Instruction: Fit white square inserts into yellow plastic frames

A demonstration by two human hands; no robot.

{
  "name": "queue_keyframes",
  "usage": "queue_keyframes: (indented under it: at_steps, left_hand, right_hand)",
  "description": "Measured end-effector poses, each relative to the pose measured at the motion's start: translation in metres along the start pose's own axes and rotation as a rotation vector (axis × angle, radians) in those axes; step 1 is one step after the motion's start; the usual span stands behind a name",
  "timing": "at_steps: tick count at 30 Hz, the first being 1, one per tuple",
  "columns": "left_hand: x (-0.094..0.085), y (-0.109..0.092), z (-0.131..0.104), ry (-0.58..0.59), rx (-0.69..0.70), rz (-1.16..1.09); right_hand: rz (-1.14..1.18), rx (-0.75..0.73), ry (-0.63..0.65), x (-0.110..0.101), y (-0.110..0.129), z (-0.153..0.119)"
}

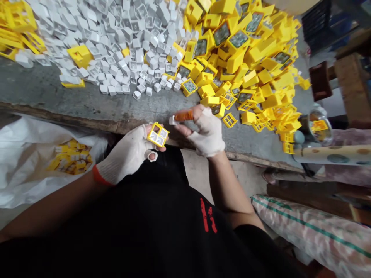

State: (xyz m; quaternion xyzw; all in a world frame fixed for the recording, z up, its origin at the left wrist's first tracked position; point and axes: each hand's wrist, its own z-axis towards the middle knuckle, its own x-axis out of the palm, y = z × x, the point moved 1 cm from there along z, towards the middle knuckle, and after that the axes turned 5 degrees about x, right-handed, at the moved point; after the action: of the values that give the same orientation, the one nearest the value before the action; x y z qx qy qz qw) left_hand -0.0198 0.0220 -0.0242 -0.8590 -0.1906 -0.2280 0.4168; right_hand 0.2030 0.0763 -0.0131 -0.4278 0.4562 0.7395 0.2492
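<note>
My left hand, in a white fingerless glove, holds a small yellow plastic frame at the table's front edge. White keycap-like pieces fill three of the frame's openings, and the fourth, at the upper left, shows a gap. Just to the right, my right hand, gloved the same way, pinches a white keycap-like piece between thumb and an orange-wrapped finger. The two hands are close together but apart. On the table behind them lie a heap of loose white pieces and a heap of yellow housings.
Loose yellow frames lie at the right of the grey table. A white sack with yellow-and-white pieces stands at the left. Right of the table are a clear container and a stuffed sack with a green stripe.
</note>
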Motion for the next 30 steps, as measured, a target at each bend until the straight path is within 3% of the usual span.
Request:
queue_keyframes:
  at_steps: [4, 10, 13, 17, 19, 21, 26, 28, 30]
  left_hand:
    - [-0.005, 0.001, -0.005, 0.2, -0.172, 0.07]
    - [-0.013, 0.012, -0.001, 0.366, -0.275, 0.14]
    - [-0.005, 0.014, 0.002, 0.284, -0.266, 0.085]
    - [0.01, 0.01, 0.004, 0.121, -0.14, 0.09]
    - [0.014, 0.007, 0.004, 0.095, -0.098, 0.108]
    - [0.013, 0.006, 0.003, 0.096, -0.072, 0.116]
    - [0.004, 0.006, 0.004, 0.09, -0.024, 0.122]
    - [0.002, 0.008, 0.006, 0.103, -0.013, 0.125]
    - [0.003, 0.01, 0.008, 0.128, 0.004, 0.132]
  right_hand:
    - [-0.007, -0.342, 0.117, -0.021, 0.017, -0.016]
    - [-0.012, -0.399, 0.195, -0.012, 0.011, -0.04]
    - [0.029, -0.222, 0.086, -0.023, -0.013, -0.052]
    - [-0.151, 0.328, -0.22, -0.045, -0.075, -0.039]
    - [-0.232, 0.476, -0.2, -0.046, -0.102, -0.026]
    - [-0.206, 0.508, -0.165, -0.041, -0.115, -0.02]
    - [0.16, 0.423, -0.107, -0.036, -0.101, -0.054]
    - [0.109, 0.406, -0.044, -0.043, -0.085, -0.065]
    - [-0.109, 0.406, 0.006, -0.05, -0.064, -0.062]
